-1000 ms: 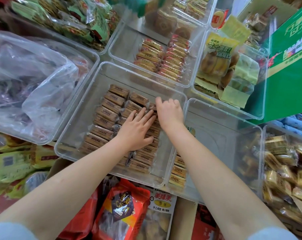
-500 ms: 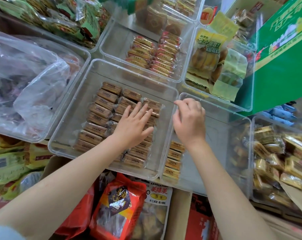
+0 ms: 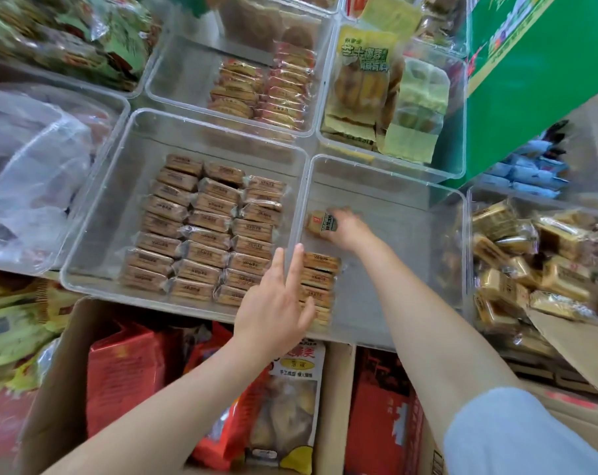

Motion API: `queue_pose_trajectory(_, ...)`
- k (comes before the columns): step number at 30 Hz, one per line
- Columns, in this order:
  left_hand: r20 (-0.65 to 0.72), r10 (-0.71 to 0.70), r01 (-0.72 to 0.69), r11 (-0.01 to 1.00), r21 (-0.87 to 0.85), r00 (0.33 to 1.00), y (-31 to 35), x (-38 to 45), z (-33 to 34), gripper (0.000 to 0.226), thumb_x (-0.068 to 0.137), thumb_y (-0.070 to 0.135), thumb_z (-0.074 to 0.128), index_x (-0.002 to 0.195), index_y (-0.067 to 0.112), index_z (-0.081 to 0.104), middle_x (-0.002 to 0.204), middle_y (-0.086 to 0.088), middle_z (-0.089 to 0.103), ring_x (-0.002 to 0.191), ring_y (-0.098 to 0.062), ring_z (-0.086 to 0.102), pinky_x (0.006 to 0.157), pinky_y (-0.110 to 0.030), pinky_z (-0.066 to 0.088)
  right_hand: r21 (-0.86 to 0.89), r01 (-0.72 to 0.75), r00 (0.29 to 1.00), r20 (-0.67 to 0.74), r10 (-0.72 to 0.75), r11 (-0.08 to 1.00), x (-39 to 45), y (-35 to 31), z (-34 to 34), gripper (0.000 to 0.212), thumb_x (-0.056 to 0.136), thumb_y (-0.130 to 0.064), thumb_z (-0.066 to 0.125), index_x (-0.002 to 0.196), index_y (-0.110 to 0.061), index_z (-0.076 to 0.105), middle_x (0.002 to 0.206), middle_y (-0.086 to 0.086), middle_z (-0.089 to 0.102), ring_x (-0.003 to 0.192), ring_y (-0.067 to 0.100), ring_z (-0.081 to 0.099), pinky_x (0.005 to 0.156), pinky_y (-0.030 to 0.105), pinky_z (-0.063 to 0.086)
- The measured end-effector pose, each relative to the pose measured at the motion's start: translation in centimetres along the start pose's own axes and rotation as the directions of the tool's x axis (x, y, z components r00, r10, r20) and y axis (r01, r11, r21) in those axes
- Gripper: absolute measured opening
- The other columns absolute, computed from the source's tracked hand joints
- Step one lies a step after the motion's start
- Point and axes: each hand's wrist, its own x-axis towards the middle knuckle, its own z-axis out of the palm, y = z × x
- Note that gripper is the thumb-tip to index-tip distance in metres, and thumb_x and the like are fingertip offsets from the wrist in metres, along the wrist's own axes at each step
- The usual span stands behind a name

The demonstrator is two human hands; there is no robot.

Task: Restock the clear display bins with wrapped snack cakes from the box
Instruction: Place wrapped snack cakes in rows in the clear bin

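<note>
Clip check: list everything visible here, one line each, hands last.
Centre bin: one, clear, three rows of brown snack cakes.
Right bin: one, clear, short cake stack near left wall.
Held cake: one, brown, inside right bin.
Far bins: several, clear, orange and yellow packets.
Green carton: one, upper right.
Cardboard box: one, red bags inside, bottom.
Left hand: open, over centre bin's right corner.
Right hand: grips held cake.

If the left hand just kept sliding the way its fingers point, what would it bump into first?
Probably the shared clear wall between the two bins: the left hand hovers open with fingertips right at it. Beyond lie the brown snack cakes, though its height above them is unclear.
</note>
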Motion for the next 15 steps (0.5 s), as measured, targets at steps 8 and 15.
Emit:
queue_pose_trajectory(8,-0.047,-0.013,0.016,0.998,0.064,0.999,0.3,0.1,0.3,0.082,0.098,0.055,0.027,0.159,0.021,-0.016,0.167,-0.016,0.016,0.114,-0.024,0.063,0.062,-0.025,0.040,0.149,0.129,0.980,-0.169,-0.103,0.980,-3.7,1.2,1.0,0.031,0.083,-0.025,0.076,0.110,-0.016,0.064,0.121,0.015,0.051,0.122,0.036,0.045,0.103,0.040,0.041)
queue_pose_trajectory(15,-0.063,-0.021,0.025,0.998,0.061,0.998,0.5,-0.1,0.0,0.083,0.098,0.054,0.030,0.159,0.021,-0.015,0.166,-0.017,0.016,0.119,-0.027,0.061,0.072,-0.032,0.051,0.241,0.247,0.959,-0.198,-0.201,0.939,-8.4,0.2,3.9,0.038,0.094,-0.010,0.058,0.132,-0.010,0.058,0.131,0.011,0.055,0.122,0.029,0.052,0.103,0.038,0.043)
